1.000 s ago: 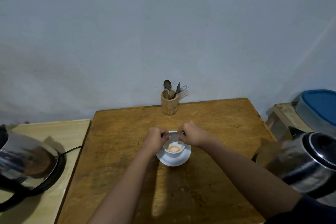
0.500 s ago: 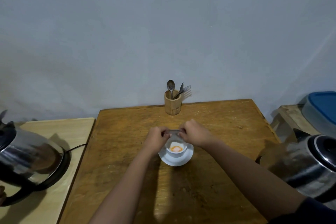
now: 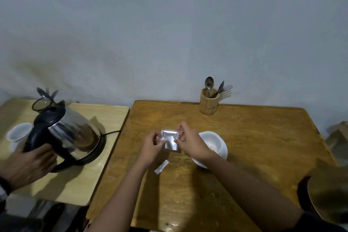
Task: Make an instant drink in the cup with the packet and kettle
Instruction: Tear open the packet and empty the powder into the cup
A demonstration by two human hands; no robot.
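A small silver packet (image 3: 170, 139) is held upright between my left hand (image 3: 152, 147) and my right hand (image 3: 190, 143), each pinching one side, above the brown wooden table (image 3: 254, 137). To the right of it, partly behind my right wrist, stands a white cup (image 3: 211, 142) on a white saucer (image 3: 224, 151), with orange powder inside. A torn silver strip (image 3: 161, 167) lies on the table below my hands. A steel kettle (image 3: 69, 133) with a black handle sits tilted on its base on the pale side table (image 3: 105, 118) at left.
Another person's hand (image 3: 28, 165) grips the kettle's handle at far left. A white cup (image 3: 17, 133) stands behind it. A wooden holder (image 3: 209, 102) with a spoon and forks is at the table's back edge. A second metal vessel (image 3: 329, 196) sits at lower right.
My hands have moved the packet away from over the cup to its left. The view has turned left, so the kettle and another person's hand on it now show fully.
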